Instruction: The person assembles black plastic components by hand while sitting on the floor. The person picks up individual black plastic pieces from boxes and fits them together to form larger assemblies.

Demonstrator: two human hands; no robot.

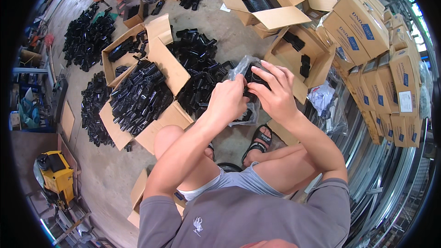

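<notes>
- Looking down from my head camera, I see both of my bare hands meeting in the middle of the view, above my knees, around a clear plastic bag [245, 71] with black plastic parts [255, 77] in it.
- My left hand [227, 100] is clenched on the bag's near-left side, bunching the film.
- My right hand [274, 91] grips the bag's right side, fingers [268, 71] spread over the black parts at its mouth.
- The bag hangs between the two grips, its loose lower end [250, 114] trailing below my left hand.
- To do this well, I judge I should keep the mouth taut and the parts stacked flat, so that nothing snags or tears the thin film.
- An open cardboard box [156, 82] of the same black parts sits just left of my hands.
</notes>
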